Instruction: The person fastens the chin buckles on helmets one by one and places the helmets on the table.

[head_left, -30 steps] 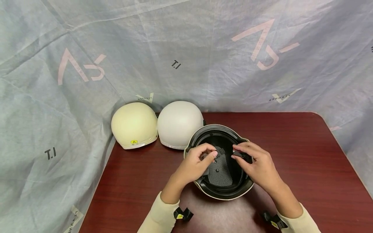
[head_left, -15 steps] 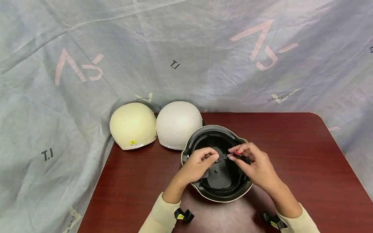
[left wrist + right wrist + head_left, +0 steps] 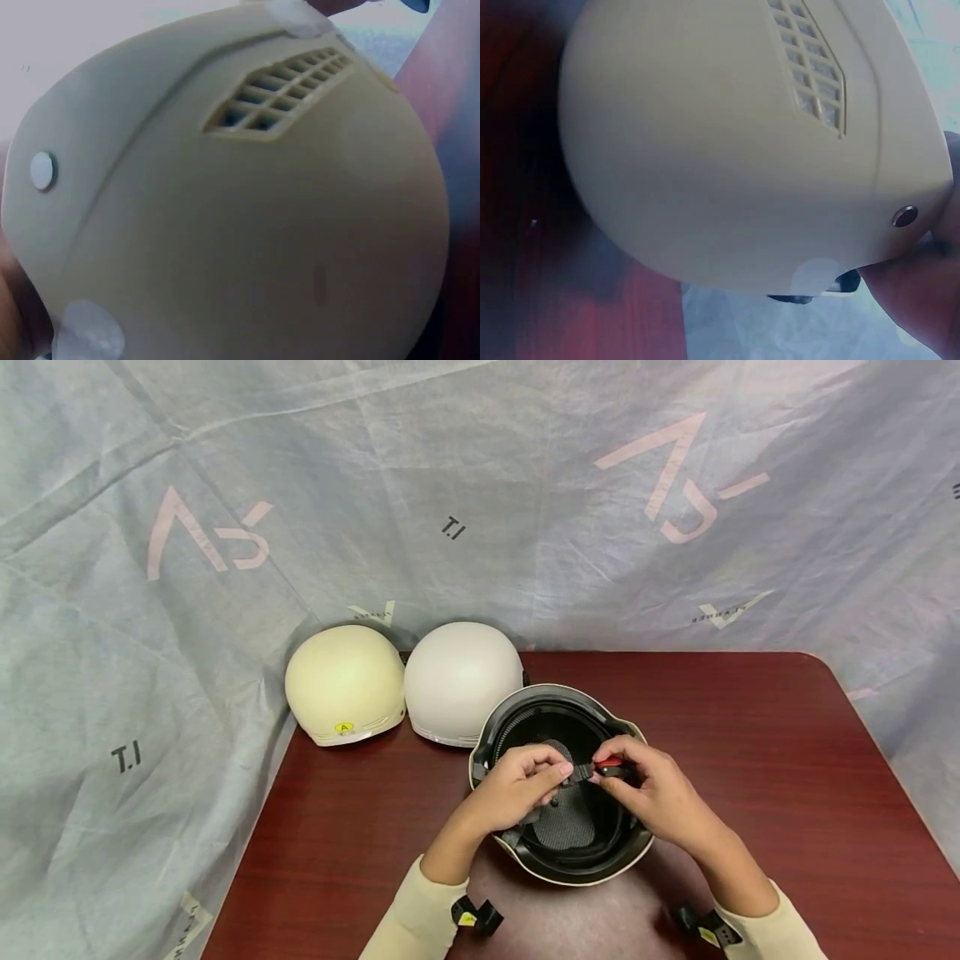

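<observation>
The upturned helmet (image 3: 577,870) lies beneath and between your hands; mesh-patterned dark padding (image 3: 570,822) lines it; your left hand (image 3: 517,789) pinches a black strap end (image 3: 581,773), your right hand (image 3: 660,789) a red-and-black buckle (image 3: 611,766) just beside; whether these touch, I cannot tell.

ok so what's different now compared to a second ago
The left hand has moved closer to the right hand, bringing the strap end it pinches up to the buckle; whether it's fastened, I can't tell. The buckle's red side now shows. Both hands keep their holds over the upturned helmet; the yellowish helmet and white helmet stay put.
</observation>
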The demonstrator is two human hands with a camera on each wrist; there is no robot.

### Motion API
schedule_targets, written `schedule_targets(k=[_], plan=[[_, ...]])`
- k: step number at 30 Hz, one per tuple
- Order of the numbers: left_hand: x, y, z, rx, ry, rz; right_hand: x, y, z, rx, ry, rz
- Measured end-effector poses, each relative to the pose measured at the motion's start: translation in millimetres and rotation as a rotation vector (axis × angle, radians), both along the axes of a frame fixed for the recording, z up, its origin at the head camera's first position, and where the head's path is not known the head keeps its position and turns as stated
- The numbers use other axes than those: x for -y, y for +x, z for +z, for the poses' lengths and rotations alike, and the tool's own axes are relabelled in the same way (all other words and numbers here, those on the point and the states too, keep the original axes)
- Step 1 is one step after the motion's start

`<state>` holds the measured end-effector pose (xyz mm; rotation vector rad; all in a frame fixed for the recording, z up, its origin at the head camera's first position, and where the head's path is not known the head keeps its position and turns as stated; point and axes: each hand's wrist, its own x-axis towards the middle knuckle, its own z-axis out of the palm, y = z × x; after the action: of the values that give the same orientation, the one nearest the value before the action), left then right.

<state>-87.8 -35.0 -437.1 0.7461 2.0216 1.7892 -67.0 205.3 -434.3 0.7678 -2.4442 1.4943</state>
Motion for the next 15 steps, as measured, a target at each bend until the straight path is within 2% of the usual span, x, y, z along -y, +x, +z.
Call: schedule_targets(k=[4, 11, 15], plan=[[-0.7, -0.3, 1.0, 0.039, -0.019, -0.026, -0.2, -0.5, -5.1, 0.017, 0.01, -0.008], [1.4, -2.7, -1.1, 0.071, -0.011, -0.024, -0.3, -0.3, -7.8, 0.077, 0.002, 0.022], [2.6, -3.5, -1.4, 0.109, 0.01, -0.025, -1.5, -0.5, -6.1, 0.099, -0.05, 0.088]])
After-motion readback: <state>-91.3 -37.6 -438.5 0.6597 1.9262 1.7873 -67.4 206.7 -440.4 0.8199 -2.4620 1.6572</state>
